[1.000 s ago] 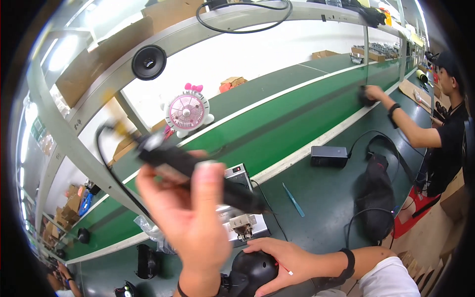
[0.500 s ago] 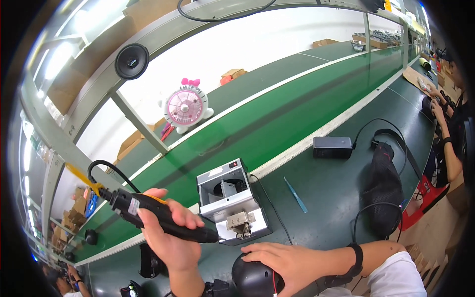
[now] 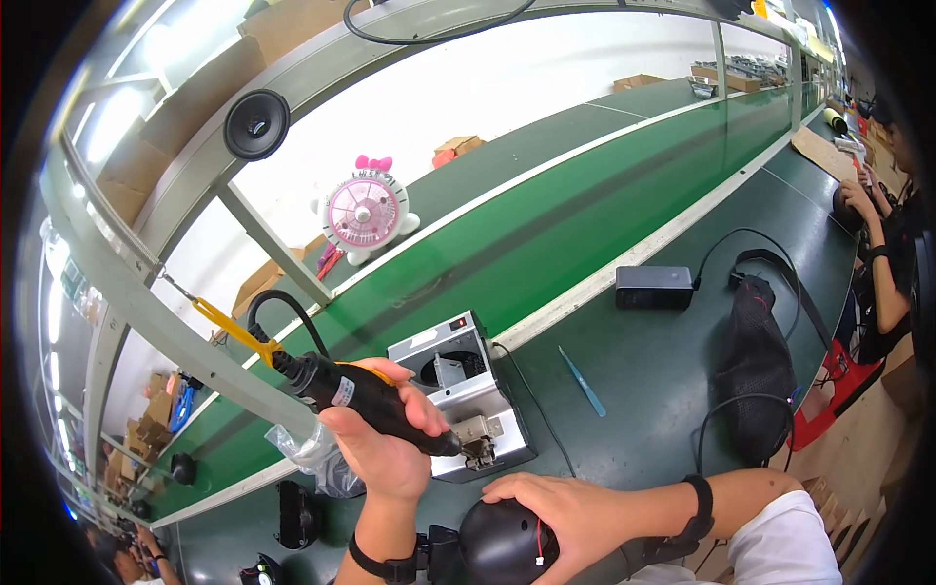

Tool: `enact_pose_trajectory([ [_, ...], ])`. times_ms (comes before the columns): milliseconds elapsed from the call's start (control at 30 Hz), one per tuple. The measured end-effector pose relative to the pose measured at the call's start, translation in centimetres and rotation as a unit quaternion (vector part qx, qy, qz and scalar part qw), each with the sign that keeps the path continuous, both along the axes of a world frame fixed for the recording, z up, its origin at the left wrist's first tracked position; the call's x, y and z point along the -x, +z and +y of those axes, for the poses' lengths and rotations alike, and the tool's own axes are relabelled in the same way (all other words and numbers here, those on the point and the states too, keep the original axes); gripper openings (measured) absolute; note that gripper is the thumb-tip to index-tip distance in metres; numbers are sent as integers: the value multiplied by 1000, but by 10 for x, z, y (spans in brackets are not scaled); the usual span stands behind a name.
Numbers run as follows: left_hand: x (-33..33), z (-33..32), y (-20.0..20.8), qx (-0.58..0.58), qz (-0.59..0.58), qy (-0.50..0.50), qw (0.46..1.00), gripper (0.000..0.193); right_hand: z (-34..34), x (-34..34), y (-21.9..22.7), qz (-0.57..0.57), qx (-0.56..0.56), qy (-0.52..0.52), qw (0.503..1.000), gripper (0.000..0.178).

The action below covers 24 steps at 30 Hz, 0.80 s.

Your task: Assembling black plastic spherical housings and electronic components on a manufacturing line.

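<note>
My left hand (image 3: 390,453) is wrapped round a black electric screwdriver (image 3: 375,405), which hangs by a yellow strap from above. The screwdriver's tip reaches the metal pick-up block (image 3: 475,439) at the front of a silver screw feeder (image 3: 448,343); whether it touches a screw is too small to tell. My right hand (image 3: 585,522) grips a round black housing (image 3: 492,543) at the bench's near edge. A thin red wire with a small white plug (image 3: 539,546) hangs over that housing.
Blue tweezers (image 3: 582,382), a silver-black power box (image 3: 653,288) and a black mesh bag (image 3: 756,375) lie to the right. A black part (image 3: 295,515) and a clear plastic bag (image 3: 320,458) sit at left. Beyond runs a green conveyor (image 3: 546,229). A co-worker (image 3: 892,253) sits far right.
My left hand has carried the screwdriver to the right, bringing its tip over the feeder's pick-up block. My right hand stays on the black housing, which has tilted slightly.
</note>
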<state>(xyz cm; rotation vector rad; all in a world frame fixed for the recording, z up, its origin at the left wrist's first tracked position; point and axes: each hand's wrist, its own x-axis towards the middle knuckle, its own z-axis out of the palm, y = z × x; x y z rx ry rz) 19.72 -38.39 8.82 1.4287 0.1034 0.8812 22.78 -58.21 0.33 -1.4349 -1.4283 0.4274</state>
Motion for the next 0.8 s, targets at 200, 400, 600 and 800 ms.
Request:
enact_pose_trajectory([
  [200,8,-5,-2,-81,10,-121,989,95,0,-4,-2,37,14,-5,999,109],
  [400,3,-5,1,26,3,34,999,92,1,-2,-3,108,33,25,993,113],
  [600,8,-5,-2,-36,3,-58,998,90,8,1,-20,61,-28,68,995,115],
  [800,26,-13,15,17,6,-52,998,95,7,3,-19,84,-17,67,994,116],
])
